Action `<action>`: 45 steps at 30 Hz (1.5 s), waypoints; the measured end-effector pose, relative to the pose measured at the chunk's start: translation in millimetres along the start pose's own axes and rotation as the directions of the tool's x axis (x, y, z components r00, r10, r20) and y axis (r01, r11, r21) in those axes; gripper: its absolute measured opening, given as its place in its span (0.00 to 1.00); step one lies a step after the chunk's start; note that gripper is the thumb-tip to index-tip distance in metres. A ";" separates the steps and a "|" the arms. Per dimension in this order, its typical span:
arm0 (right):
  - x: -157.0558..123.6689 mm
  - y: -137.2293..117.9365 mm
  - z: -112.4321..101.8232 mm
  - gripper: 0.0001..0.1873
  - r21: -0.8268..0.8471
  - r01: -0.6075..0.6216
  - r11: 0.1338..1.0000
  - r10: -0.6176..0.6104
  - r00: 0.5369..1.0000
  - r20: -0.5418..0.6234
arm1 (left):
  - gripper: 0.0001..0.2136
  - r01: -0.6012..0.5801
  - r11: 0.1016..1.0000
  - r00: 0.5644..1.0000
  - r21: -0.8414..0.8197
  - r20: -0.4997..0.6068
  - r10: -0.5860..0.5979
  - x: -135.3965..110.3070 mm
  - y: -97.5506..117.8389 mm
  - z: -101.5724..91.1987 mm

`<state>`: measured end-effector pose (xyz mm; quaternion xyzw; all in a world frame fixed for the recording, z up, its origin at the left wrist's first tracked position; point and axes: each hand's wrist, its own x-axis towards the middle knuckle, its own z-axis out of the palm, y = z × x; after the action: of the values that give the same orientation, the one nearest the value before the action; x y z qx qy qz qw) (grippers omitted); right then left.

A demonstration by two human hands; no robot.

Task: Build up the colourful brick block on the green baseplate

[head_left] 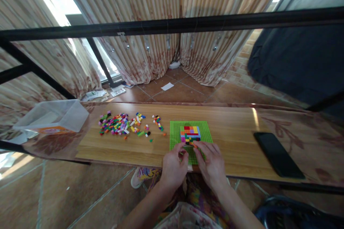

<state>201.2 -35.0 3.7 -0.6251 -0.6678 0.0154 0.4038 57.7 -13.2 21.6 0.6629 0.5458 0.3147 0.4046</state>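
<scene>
A green baseplate [204, 130] lies on the wooden board, with a block of small coloured bricks [190, 133] built on its middle. My left hand [174, 166] rests on the plate's near edge, fingers curled and pressed together. My right hand [211, 161] sits beside it, fingertips pinched at the front row of the bricks, where a small orange piece shows. What the fingers hold is too small to name. A heap of loose coloured bricks [120, 124] lies to the left of the plate.
A clear plastic box [55, 116] stands at the board's left end. A black phone [278, 154] lies flat at the right. A black metal rail [172, 25] crosses above, with curtains behind. Below the board are floor tiles and my patterned clothing.
</scene>
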 end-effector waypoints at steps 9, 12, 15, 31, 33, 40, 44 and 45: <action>2.0 7.0 23.3 0.12 -0.173 -0.045 0.984 0.020 0.989 -0.144 | 0.23 -0.124 0.985 0.990 0.121 0.080 0.115 0.3 -10.9 -0.3; -1.8 9.1 29.7 0.12 -0.211 -0.040 0.977 0.003 0.985 -0.174 | 0.24 -0.189 0.967 0.978 0.169 0.118 0.170 0.9 -14.6 1.0; -3.6 11.2 33.2 0.12 -0.235 -0.027 0.972 -0.019 0.981 -0.191 | 0.25 -0.237 0.942 0.966 0.236 0.165 0.201 1.4 -15.2 2.0; -10.1 11.3 31.8 0.18 -0.296 0.034 0.954 -0.064 0.994 -0.092 | 0.28 -0.317 0.730 0.939 0.605 0.307 0.152 3.1 -1.0 2.9; -12.8 12.0 32.2 0.19 -0.286 0.035 0.958 -0.063 0.994 -0.090 | 0.29 -0.322 0.711 0.938 0.625 0.312 0.151 2.9 -0.3 3.3; -19.4 13.3 29.3 0.17 -0.271 0.048 0.961 -0.072 0.994 -0.078 | 0.30 -0.321 0.706 0.945 0.632 0.267 0.190 0.7 -6.2 9.0; -19.7 12.4 28.9 0.17 -0.305 0.060 0.950 -0.083 0.995 -0.063 | 0.30 -0.309 0.698 0.949 0.646 0.253 0.186 1.6 -8.6 10.4; -19.7 12.2 29.0 0.17 -0.317 0.064 0.946 -0.086 0.995 -0.055 | 0.29 -0.308 0.694 0.950 0.651 0.255 0.182 2.0 -8.8 10.3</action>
<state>192.9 -35.0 -32.4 -0.6557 -0.6709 -0.1278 0.3218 62.9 -12.5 8.8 0.8560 0.4926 0.0851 0.1316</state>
